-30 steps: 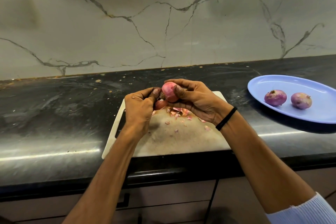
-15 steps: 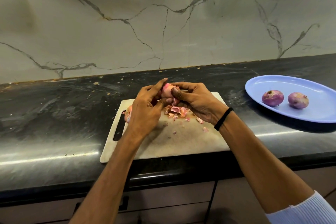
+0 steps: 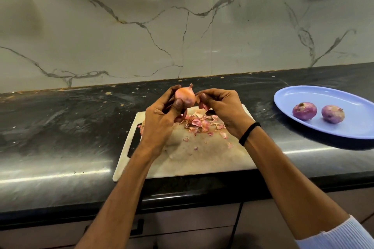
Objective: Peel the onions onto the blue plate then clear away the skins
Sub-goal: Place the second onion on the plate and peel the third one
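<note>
Onion (image 3: 185,97), round and papery, is gripped by the left hand (image 3: 159,119); a thin flake (image 3: 203,105) is pinched by the right hand (image 3: 222,107) over the far edge of the board (image 3: 202,159).

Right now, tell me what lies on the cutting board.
A pile of onion skins lies on the cutting board, with scattered flakes nearer. The left hand covers most of a pinkish thing by the handle slot; I cannot identify it.

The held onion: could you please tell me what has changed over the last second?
The onion passed from the right hand into the left hand, which grips it; the right hand now pinches a skin piece beside it. The two onions on the blue plate and the skins on the cutting board stayed put.
</note>
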Available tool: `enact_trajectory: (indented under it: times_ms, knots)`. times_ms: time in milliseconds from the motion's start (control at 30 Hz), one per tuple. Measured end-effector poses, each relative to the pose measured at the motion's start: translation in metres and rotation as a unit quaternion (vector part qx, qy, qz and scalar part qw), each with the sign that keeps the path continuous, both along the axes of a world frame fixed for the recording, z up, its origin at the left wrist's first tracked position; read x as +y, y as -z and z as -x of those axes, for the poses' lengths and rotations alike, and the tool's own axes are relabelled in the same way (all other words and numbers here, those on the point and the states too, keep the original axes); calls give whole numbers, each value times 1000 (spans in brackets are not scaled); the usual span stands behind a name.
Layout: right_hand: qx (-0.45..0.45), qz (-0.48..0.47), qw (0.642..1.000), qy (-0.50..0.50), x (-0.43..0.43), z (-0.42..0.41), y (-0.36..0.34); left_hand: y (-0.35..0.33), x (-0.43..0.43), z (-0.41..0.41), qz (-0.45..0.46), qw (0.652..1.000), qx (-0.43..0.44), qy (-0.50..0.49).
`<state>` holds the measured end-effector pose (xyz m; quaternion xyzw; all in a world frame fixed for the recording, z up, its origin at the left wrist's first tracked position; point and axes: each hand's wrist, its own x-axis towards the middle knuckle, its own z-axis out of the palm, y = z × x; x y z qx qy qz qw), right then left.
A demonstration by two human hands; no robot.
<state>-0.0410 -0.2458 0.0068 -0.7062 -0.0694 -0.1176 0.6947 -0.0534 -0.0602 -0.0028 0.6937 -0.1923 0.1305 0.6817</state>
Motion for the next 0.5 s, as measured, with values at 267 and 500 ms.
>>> enact_trajectory:
  times_ms: [267, 500]
  knots:
    - [18, 68, 996, 62, -2, -3, 1, -10, -3, 4, 197, 968, 136, 75]
    - [1, -32, 995, -96, 11, 5, -3, -2, -6, 1, -36, 999, -3, -25]
